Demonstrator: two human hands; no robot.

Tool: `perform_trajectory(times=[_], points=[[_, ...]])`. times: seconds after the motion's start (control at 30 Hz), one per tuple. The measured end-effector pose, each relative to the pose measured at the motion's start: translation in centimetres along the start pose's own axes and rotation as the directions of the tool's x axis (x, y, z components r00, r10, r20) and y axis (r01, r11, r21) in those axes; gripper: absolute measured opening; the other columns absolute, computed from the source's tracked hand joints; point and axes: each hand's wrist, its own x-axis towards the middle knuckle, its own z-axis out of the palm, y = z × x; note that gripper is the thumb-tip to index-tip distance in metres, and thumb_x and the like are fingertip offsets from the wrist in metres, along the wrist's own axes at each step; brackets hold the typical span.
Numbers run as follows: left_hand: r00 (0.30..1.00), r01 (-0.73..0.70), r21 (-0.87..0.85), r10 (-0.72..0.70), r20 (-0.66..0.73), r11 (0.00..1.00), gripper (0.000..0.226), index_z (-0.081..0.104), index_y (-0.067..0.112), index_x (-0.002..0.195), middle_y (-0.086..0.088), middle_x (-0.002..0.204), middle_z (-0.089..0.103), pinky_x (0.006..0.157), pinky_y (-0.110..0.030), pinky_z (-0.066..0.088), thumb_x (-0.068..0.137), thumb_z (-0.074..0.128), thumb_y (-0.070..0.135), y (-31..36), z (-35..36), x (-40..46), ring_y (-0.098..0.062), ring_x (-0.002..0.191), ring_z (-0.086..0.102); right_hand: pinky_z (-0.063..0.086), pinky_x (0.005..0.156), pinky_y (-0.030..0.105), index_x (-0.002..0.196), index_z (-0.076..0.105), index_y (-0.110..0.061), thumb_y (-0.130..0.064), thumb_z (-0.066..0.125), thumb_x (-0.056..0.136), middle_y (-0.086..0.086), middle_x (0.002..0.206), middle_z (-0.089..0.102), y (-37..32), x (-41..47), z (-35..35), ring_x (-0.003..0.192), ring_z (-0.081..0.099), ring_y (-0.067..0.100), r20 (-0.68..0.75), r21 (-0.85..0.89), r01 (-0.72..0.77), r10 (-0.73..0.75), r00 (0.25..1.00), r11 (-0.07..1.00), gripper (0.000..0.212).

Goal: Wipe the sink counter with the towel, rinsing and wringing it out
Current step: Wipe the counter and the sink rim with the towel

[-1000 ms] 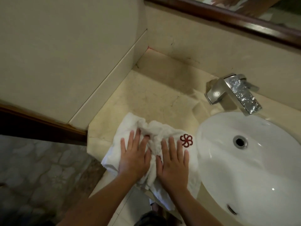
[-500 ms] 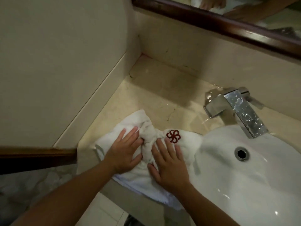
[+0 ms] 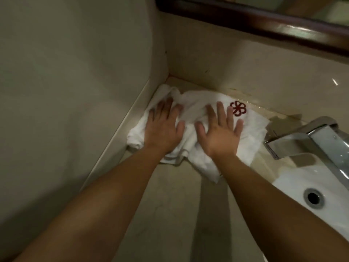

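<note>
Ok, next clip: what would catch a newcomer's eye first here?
The white towel bunched in the far corner of the counter, with the left hand and right hand pressed flat on it. Next, its red flower emblem beside the right hand, and the chrome faucet over the sink at right.

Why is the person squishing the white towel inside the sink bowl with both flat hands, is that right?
Not quite. The head view shows the white towel on the counter in the back corner, left of the sink bowl. Both hands, left and right, do press it flat.
</note>
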Motion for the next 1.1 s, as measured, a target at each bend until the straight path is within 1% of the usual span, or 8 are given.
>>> perform_trajectory(times=[0.1,0.27,0.4,0.57,0.67,0.77,0.93,1.1], points=[[0.999,0.005,0.020,-0.004,-0.046,1.000,0.055,0.050,0.017,0.137,-0.012,0.148,0.045,0.111,-0.050,0.029,0.089,0.040,0.044,0.2,0.2,0.5,-0.032,0.136,0.040,-0.003,0.119,0.052,0.156,0.019,-0.035,-0.059,0.029,0.099,-0.005,0.166,0.007,0.0,0.9,0.2,0.153,-0.002,0.023,0.010,0.003,-0.011,0.011,1.000,1.000,0.062],[0.992,0.125,-0.024,-0.124,0.033,0.992,0.056,0.033,0.028,0.147,-0.002,0.159,0.026,0.117,-0.049,0.016,0.095,0.034,0.045,1.2,-0.2,-3.2,-0.024,0.146,0.021,0.003,0.120,0.050,0.156,0.020,-0.031,-0.054,0.023,0.101,-0.001,0.166,0.011,-0.4,-2.9,0.7,0.153,0.003,0.026,-0.016,-0.026,-0.011,0.010,1.000,1.000,0.060],[0.985,0.153,-0.026,-0.151,0.082,0.988,0.058,0.031,0.030,0.148,-0.001,0.161,0.020,0.116,-0.052,0.017,0.092,0.030,0.045,1.0,-1.0,-8.6,-0.023,0.148,0.017,0.004,0.121,0.047,0.156,0.023,-0.028,-0.051,0.020,0.100,0.000,0.166,0.013,-1.0,-8.3,1.1,0.153,0.004,0.025,0.020,0.000,0.050,-0.050,0.999,0.999,0.061],[0.975,0.205,0.009,-0.205,0.082,0.979,0.057,0.036,0.023,0.146,-0.008,0.158,0.029,0.116,-0.051,0.023,0.094,0.032,0.044,-1.0,-1.7,-17.5,-0.025,0.146,0.024,0.016,0.120,0.053,0.153,0.032,-0.023,-0.048,0.034,0.098,0.004,0.163,0.022,-2.6,-15.0,2.1,0.152,0.013,0.030,0.087,-0.015,0.223,-0.221,0.971,0.975,0.060],[0.964,0.256,0.020,-0.256,0.077,0.967,0.057,0.039,0.019,0.145,-0.012,0.154,0.035,0.115,-0.053,0.024,0.093,0.034,0.043,-1.9,-1.6,-22.6,-0.028,0.144,0.029,0.015,0.120,0.054,0.155,0.029,-0.023,-0.049,0.032,0.099,0.004,0.164,0.017,-3.6,-19.4,2.7,0.152,0.008,0.029,0.146,0.000,0.311,-0.308,0.940,0.950,0.061],[0.965,0.244,0.073,-0.249,0.079,0.967,0.060,0.033,0.016,0.146,-0.016,0.154,0.032,0.114,-0.055,0.023,0.092,0.035,0.041,-2.1,-1.2,-27.1,-0.031,0.144,0.028,0.020,0.116,0.057,0.153,0.033,-0.021,-0.046,0.033,0.098,0.006,0.163,0.022,-3.9,-23.0,3.2,0.152,0.013,0.031,0.154,0.008,0.377,-0.374,0.915,0.926,0.061],[0.968,0.183,0.134,-0.203,0.150,0.974,0.065,0.022,0.010,0.148,-0.024,0.154,0.028,0.117,-0.053,0.016,0.092,0.033,0.039,-0.1,-0.6,-32.9,-0.034,0.146,0.020,0.020,0.117,0.056,0.149,0.042,-0.022,-0.043,0.043,0.093,0.005,0.161,0.028,-2.2,-28.1,3.1,0.150,0.021,0.031,0.151,0.002,0.421,-0.417,0.896,0.907,0.060],[0.968,0.186,0.023,-0.187,0.166,0.982,0.053,0.029,0.013,0.145,-0.023,0.151,0.034,0.117,-0.054,0.014,0.101,0.013,0.038,3.5,-0.8,-34.4,-0.034,0.145,0.020,0.020,0.117,0.054,0.150,0.040,-0.022,-0.043,0.048,0.090,0.005,0.160,0.030,0.9,-31.0,2.2,0.149,0.021,0.030,0.157,0.018,0.380,-0.378,0.912,0.925,0.064]])
